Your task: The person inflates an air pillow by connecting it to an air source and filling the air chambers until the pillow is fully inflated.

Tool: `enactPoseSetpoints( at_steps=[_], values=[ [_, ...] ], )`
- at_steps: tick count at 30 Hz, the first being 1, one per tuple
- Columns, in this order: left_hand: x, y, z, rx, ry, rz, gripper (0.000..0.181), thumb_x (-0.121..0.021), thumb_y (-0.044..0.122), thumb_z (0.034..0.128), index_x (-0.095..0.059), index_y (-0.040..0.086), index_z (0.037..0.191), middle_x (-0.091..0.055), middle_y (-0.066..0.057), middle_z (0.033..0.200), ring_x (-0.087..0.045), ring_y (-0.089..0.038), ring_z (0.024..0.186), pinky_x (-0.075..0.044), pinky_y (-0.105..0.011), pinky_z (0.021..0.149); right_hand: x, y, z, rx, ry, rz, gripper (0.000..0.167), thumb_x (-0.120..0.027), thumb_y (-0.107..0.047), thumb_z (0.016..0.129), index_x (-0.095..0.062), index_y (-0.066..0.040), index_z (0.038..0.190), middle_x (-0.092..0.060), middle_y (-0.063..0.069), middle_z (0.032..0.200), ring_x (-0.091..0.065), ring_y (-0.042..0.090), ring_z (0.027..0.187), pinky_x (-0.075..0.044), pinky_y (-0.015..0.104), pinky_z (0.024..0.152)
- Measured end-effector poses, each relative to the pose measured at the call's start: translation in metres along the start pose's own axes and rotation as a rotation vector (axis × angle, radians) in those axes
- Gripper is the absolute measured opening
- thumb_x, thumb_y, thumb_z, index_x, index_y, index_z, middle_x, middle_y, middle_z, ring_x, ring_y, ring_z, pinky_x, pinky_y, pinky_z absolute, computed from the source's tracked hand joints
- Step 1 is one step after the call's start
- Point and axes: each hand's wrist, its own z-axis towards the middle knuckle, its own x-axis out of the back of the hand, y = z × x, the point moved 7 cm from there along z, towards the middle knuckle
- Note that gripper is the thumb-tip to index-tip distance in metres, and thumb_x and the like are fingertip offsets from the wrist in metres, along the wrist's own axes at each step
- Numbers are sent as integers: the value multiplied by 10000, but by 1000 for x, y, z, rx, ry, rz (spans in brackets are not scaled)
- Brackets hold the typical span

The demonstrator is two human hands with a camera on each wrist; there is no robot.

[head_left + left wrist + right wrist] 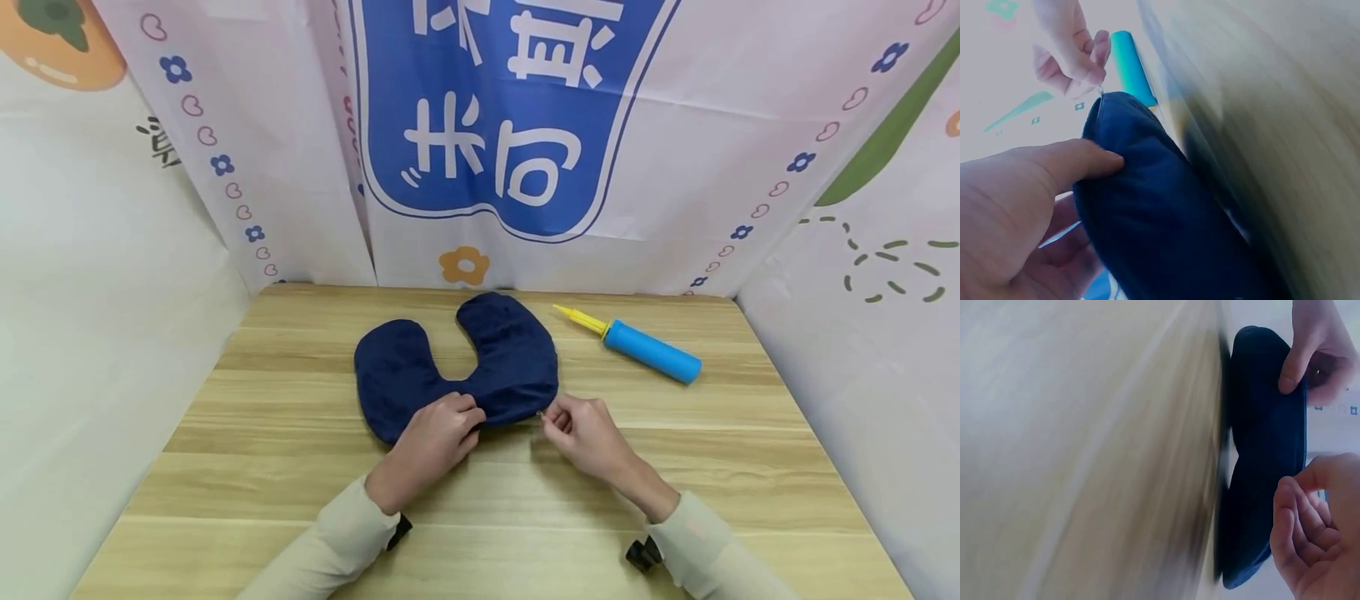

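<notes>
A navy blue U-shaped neck pillow lies on the table, the gap of its U facing the far wall. My left hand grips the pillow's near edge around the middle; in the left wrist view its thumb lies on the fabric and the other fingers are behind it. At the pillow's near right corner, my right hand pinches a small metal zipper pull. A seam runs along the pillow's edge between both hands, seen in the right wrist view beside the right hand.
A blue hand pump with a yellow nozzle lies to the right of the pillow. The wooden table meets a printed cloth backdrop at its far edge, with white cloth on both sides.
</notes>
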Motion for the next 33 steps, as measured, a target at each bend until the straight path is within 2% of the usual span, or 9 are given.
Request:
enactPoseSetpoints(
  at_steps=[4,8,12,16,23,29,33],
  values=[
    [-4,12,6,-24,-23,26,183,-865,205,871,-769,141,1012,-643,18,912,-588,-131,815,-574,-264,716,-1,-10,0,41,-23,65,192,-749,-43,934,-683,-178,814,-693,-86,733,-603,-36,641,-551,192,575],
    [-9,27,18,-56,25,131,189,-881,270,862,-761,148,940,-630,17,865,-566,-134,763,-542,-245,678,-1,-22,2,62,-33,107,190,-750,-42,933,-681,-181,822,-692,-83,745,-603,-32,637,-553,203,572],
    [-11,36,25,-81,102,267,123,-857,193,878,-765,154,805,-617,14,760,-549,-134,663,-512,-221,609,-1,-27,3,63,-36,104,190,-746,-48,938,-676,-179,820,-691,-76,743,-604,-26,626,-556,206,565],
    [-13,39,26,-100,116,323,181,-833,126,899,-765,155,734,-595,12,701,-515,-136,607,-485,-214,571,1,-24,2,50,-33,79,196,-754,-50,936,-672,-176,811,-678,-80,728,-587,-26,615,-543,197,560],
    [-10,35,19,-100,71,303,176,-812,135,929,-785,174,760,-591,23,706,-513,-128,619,-509,-209,600,3,-5,2,19,-28,45,195,-753,-44,929,-680,-164,793,-677,-80,704,-580,-24,606,-533,195,555],
    [-2,30,11,-95,79,241,183,-815,111,924,-779,166,753,-573,26,695,-495,-125,620,-525,-218,607,6,23,6,-63,-21,11,183,-748,-59,950,-698,-149,799,-688,-70,706,-577,-19,596,-530,197,562],
    [-3,27,7,-107,72,209,181,-795,115,943,-776,167,771,-574,31,702,-484,-115,628,-523,-214,618,5,31,9,-66,-48,13,164,-743,-72,962,-713,-140,815,-702,-60,725,-588,-9,603,-537,205,572]
  ],
)
